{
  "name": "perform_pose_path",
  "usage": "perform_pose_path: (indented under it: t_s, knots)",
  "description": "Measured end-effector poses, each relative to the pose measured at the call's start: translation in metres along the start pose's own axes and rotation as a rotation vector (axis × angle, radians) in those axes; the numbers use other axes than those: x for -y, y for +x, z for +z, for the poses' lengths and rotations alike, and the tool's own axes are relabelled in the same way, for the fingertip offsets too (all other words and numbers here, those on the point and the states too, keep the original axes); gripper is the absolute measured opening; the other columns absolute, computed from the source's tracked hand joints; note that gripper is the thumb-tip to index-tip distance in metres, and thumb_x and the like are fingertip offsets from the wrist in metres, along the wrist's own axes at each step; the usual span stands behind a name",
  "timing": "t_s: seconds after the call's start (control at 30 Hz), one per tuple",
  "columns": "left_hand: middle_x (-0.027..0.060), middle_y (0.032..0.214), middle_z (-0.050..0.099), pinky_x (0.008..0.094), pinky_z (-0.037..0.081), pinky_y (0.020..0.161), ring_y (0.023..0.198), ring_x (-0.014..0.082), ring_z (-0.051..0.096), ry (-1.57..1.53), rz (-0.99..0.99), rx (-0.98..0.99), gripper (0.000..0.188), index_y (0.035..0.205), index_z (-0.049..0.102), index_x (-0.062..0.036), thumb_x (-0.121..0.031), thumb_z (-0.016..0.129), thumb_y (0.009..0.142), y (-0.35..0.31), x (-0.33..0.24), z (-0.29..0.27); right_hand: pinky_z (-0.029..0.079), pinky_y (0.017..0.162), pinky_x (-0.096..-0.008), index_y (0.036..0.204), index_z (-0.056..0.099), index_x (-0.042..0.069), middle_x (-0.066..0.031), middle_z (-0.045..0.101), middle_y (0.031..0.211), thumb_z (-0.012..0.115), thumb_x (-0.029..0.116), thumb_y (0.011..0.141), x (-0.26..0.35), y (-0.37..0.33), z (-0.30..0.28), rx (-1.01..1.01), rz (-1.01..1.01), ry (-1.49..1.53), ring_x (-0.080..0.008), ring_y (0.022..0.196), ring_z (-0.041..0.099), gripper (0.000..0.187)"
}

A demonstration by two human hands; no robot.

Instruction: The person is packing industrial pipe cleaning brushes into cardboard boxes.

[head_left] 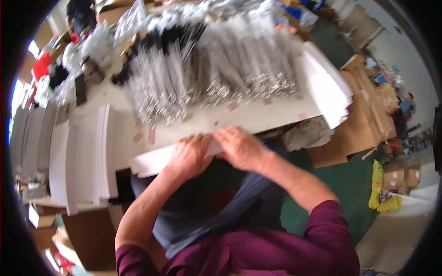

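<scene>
A long, narrow white piece [154, 161], looking like a card strip or slim box, lies along the table's near edge above my lap. My left hand [189, 154] is closed over its right part, fingers curled on the far side. Beside it my right hand [239, 148] grips the same piece near its right end, the fingertips of both hands almost meeting. The fingers cover that end, so whether it is folded or open is hidden. Beyond my hands lies a wide row of thin clear-sleeved rods [230, 60] with shiny metal ends toward me.
Stacks of white strips [85, 152] stand at the left, and another white stack [324, 83] lies at the table's right corner. A brown bottle [92, 70] and a dark phone-like slab [80, 89] sit at the far left. Cardboard [345, 133] leans right. A person [80, 16] stands far left.
</scene>
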State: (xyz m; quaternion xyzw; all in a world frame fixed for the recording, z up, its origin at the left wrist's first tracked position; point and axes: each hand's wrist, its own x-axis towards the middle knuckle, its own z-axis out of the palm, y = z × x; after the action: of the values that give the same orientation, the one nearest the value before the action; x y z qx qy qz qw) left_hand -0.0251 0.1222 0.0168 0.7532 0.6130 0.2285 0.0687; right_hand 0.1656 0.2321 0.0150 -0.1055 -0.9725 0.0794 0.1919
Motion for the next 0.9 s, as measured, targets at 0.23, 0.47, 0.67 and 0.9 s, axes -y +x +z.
perform_pose_path:
  t_s: [0.23, 0.47, 0.67, 0.9]
  knots:
    - [0.0186, 0.113, 0.065, 0.0474, 0.053, 0.09, 0.106, 0.0377, 0.065, 0.063, -0.109, 0.044, 0.065, 0.126, 0.058, 0.0013, -0.024, 0.085, 0.073, -0.022, 0.024, -0.02, 0.047, 0.106, -0.0433, 0.133, 0.056, -0.006, -0.0183, 0.063, 0.125, 0.079, 0.026, 0.085, -0.018, -0.004, -0.015, 0.11, 0.053, -0.011, -0.0332, 0.116, 0.06, 0.061]
    - [0.0194, 0.118, 0.065, 0.0469, 0.052, 0.093, 0.109, 0.0385, 0.064, -0.034, -0.141, 0.06, 0.064, 0.129, 0.058, 0.0015, -0.025, 0.084, 0.076, -0.022, 0.021, -0.012, 0.047, 0.104, -0.0434, 0.132, 0.058, -0.005, -0.0178, 0.063, 0.125, 0.079, 0.024, 0.084, -0.01, 0.011, 0.007, 0.069, -0.034, -0.009, -0.0319, 0.115, 0.06, 0.061]
    - [0.0209, 0.127, 0.063, 0.0481, 0.047, 0.102, 0.118, 0.0397, 0.059, 0.153, -0.158, -0.078, 0.066, 0.134, 0.056, 0.0025, -0.029, 0.081, 0.082, -0.029, 0.04, -0.021, 0.047, 0.104, -0.0432, 0.135, 0.058, -0.003, -0.0154, 0.062, 0.128, 0.077, 0.025, 0.085, -0.026, 0.02, 0.002, 0.017, -0.028, -0.07, -0.0316, 0.116, 0.059, 0.06]
    - [0.0207, 0.125, 0.064, 0.0478, 0.046, 0.102, 0.118, 0.0395, 0.06, 0.2, -0.204, -0.148, 0.059, 0.132, 0.058, 0.0028, -0.026, 0.078, 0.085, -0.02, 0.054, -0.002, 0.047, 0.106, -0.0422, 0.135, 0.063, 0.006, -0.0129, 0.063, 0.131, 0.077, 0.018, 0.084, -0.048, 0.031, 0.035, -0.048, -0.002, 0.002, -0.0318, 0.12, 0.058, 0.054]
